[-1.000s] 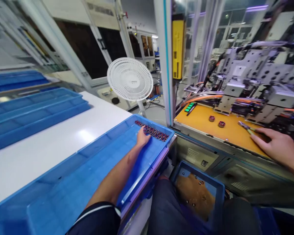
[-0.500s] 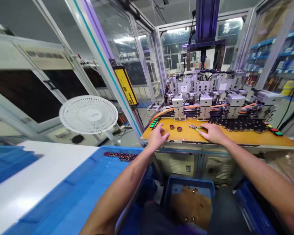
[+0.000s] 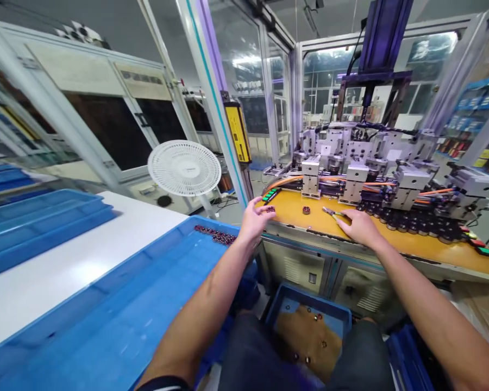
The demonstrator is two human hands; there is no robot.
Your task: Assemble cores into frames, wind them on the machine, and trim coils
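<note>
My left hand [image 3: 252,221] is over the left end of the yellow worktop [image 3: 287,209], its thumb and fingers closed around a small round motor stator [image 3: 271,209] with dark reddish windings. A second stator [image 3: 306,210] stands on the worktop between my hands. My right hand [image 3: 361,227] grips a pair of small pliers [image 3: 331,212] with yellow-green handles. Their jaws point left, toward the lone stator but apart from it. Right of that hand, many dark round parts [image 3: 411,221] stand packed in rows along the machine.
A machine with several metal heads [image 3: 356,174] stands behind the worktop. Green buttons [image 3: 270,195] sit at its left end. A long blue tray [image 3: 146,288] at my left holds stators [image 3: 215,235] at its far end. Another blue bin [image 3: 275,304] lies below, between my legs.
My left hand has closed on one of the two stators and carried it left, toward the worktop's edge. The pliers stay in my right hand. The camera view has turned left.
</note>
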